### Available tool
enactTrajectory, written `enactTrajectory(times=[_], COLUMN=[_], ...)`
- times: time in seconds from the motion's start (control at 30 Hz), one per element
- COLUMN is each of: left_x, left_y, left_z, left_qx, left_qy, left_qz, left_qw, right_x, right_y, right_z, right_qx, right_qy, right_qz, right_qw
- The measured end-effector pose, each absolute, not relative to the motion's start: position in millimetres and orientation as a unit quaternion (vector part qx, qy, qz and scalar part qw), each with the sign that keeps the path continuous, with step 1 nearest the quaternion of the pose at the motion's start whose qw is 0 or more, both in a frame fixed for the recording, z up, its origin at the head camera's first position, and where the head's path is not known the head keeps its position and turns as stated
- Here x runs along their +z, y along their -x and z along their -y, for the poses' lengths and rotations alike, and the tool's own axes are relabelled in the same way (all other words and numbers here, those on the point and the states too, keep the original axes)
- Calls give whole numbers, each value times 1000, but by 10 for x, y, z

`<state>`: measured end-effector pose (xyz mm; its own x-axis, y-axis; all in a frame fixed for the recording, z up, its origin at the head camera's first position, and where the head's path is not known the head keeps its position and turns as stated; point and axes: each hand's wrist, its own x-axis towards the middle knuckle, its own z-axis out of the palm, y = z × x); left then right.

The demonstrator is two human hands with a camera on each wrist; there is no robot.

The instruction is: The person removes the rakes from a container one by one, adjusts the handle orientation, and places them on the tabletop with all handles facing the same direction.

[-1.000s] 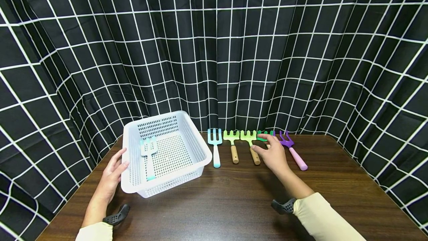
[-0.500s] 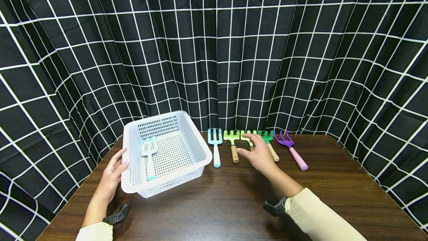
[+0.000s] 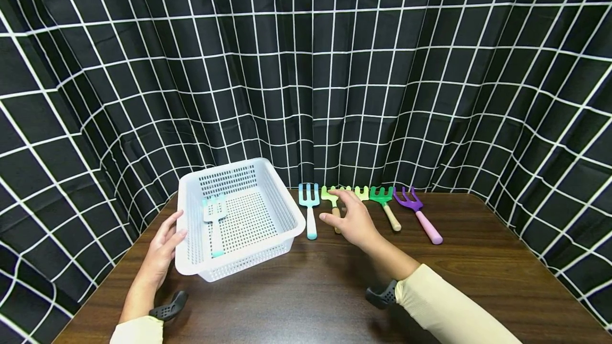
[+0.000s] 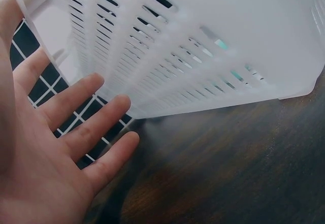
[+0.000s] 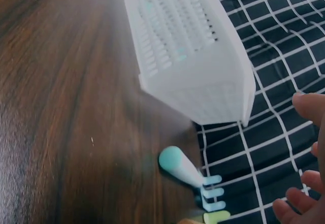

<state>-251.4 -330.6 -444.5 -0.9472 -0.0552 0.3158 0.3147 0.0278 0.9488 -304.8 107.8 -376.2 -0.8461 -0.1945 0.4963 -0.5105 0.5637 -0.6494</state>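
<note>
A white plastic basket (image 3: 239, 216) stands left of centre, a pale blue-and-white hand fork (image 3: 216, 222) inside it. My left hand (image 3: 162, 246) rests at its left rim; in the left wrist view, spread, straight fingers (image 4: 96, 115) lie by the outer wall. My right hand (image 3: 354, 222) hovers, fingers loosely bent and holding nothing, over the wooden-handled light green hand rakes. It partly covers the left light green rake (image 3: 326, 194) and most of the other light green rake (image 3: 363, 193). Left of it lies a blue-and-white hand fork (image 3: 309, 211).
On the right of the row lie a dark green rake (image 3: 384, 200) with a wooden handle and a purple hand fork (image 3: 416, 208) with a pink handle. The brown wooden table (image 3: 296, 307) ends at a black-and-white grid curtain (image 3: 306, 78) behind.
My right hand has moved left along the row, from near the dark green rake to the left light green one, uncovering the dark green rake. The left hand and basket stay put.
</note>
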Motion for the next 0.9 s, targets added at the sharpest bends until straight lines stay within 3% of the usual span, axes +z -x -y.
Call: enactTrajectory(times=[0.9], left_x=[-4434], left_y=[2508], left_z=[3290], left_qx=[-690], left_qy=[96], left_qz=[704], left_qw=[137], right_x=[-3762], right_y=[2889], right_z=[-501], right_qx=[377], right_qy=[-331], right_qz=[846], right_qw=[179])
